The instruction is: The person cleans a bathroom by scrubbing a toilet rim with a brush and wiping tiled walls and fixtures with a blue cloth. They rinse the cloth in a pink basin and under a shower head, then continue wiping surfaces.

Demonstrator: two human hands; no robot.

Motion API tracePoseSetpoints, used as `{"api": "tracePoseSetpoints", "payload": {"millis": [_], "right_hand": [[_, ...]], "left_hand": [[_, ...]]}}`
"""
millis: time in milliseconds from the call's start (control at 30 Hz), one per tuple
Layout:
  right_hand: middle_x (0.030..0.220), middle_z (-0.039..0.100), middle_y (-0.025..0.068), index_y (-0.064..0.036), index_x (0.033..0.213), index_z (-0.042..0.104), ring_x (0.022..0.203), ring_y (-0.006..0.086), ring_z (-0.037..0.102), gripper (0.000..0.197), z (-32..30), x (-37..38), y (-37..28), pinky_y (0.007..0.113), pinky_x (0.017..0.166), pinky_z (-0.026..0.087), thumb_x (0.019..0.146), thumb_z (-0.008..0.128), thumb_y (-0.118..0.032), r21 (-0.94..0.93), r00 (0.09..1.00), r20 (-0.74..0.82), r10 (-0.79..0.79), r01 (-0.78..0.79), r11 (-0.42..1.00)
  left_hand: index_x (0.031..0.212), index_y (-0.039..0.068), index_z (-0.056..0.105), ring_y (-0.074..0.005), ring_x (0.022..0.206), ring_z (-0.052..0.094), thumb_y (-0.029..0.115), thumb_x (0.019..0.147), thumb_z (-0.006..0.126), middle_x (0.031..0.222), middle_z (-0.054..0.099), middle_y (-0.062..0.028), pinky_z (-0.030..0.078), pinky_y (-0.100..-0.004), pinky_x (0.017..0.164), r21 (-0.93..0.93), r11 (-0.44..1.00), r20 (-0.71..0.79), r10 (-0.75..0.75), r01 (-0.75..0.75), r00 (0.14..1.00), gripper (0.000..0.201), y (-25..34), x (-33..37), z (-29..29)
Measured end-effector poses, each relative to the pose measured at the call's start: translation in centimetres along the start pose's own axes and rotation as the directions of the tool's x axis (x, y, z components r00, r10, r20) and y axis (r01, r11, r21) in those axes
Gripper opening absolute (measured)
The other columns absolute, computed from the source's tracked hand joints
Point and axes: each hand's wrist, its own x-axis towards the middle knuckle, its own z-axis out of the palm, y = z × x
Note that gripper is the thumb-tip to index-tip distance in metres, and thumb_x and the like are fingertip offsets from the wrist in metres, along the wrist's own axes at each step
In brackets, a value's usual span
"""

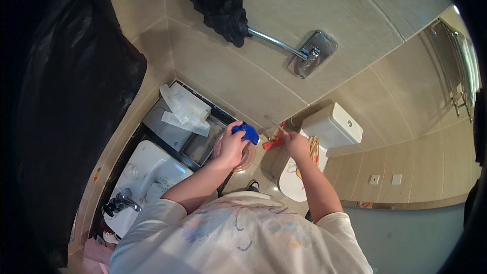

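Note:
My left hand [231,149] is closed around a blue object [246,133] that looks like a folded cloth or a soft plastic piece; which one I cannot tell. Below it is a round pinkish basin [248,158], partly covered by my hand and forearm. My right hand [297,145] grips a thin, light-coloured stick [278,125] whose tip points toward the tiled wall. Just left of that hand is a red object [274,144], perhaps behind the stick; whether it touches my fingers is unclear.
At left stands a white washbasin [152,160] with a dark faucet [128,200]. Past it, pale strips [182,114] lie over a grey box. A white toilet [294,185] at right bears several small items. A chrome wall arm [276,40] juts out above, hung with black plastic [218,0].

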Motion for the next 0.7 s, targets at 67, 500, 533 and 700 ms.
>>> {"api": "tracePoseSetpoints", "payload": {"millis": [67,500,533,700], "right_hand": [[0.081,0.064,0.0213,-0.0062,0.093,0.062,0.078,0.0411,0.062,0.033,-1.7,-0.7,-1.3,0.048,0.066,0.048,0.094,0.048,-0.036,0.042,0.988,-0.154,0.001,0.006,0.999],[0.079,0.062,0.0256,-0.0022,0.09,0.063,0.081,0.0436,0.061,0.036,0.4,-0.2,-4.6,0.047,0.071,0.048,0.094,0.049,-0.035,0.224,0.993,-0.117,0.006,0.021,0.974],[0.079,0.062,0.0258,-0.0016,0.09,0.063,0.081,0.0432,0.061,0.036,-0.7,-0.1,-6.5,0.046,0.071,0.048,0.095,0.048,-0.034,0.318,0.983,-0.182,-0.008,0.066,0.946],[0.075,0.062,0.0257,-0.0004,0.082,0.064,0.077,0.0424,0.062,0.034,-1.1,2.5,-9.4,0.048,0.068,0.049,0.092,0.051,-0.03,0.251,0.957,-0.251,-0.146,0.21,0.945]], "left_hand": [[0.114,0.018,0.051,-0.0215,0.101,0.048,-0.001,0.084,0.054,0.118,0.045,-0.0099,0.047,-0.0376,0.083,0.02,0.999,-0.016,0.032,-0.032,0.999,0.035,0.8,-0.7,0.6],[0.116,0.014,0.051,-0.0201,0.101,0.049,-0.002,0.083,0.055,0.115,0.047,-0.0085,0.048,-0.0351,0.081,-0.003,0.999,-0.052,0.046,-0.046,0.998,0.036,1.4,-0.6,-0.9],[0.116,0.015,0.051,-0.0201,0.101,0.048,-0.002,0.083,0.055,0.115,0.047,-0.0088,0.048,-0.0348,0.08,0.002,0.998,-0.033,0.07,-0.07,0.997,0.036,1.7,-0.4,-1.2],[0.114,0.013,0.052,-0.0189,0.094,0.052,-0.003,0.084,0.053,0.109,0.05,-0.0077,0.047,-0.0355,0.08,-0.044,0.996,-0.125,0.069,-0.075,0.99,0.034,2.4,-0.3,-0.6]]}}
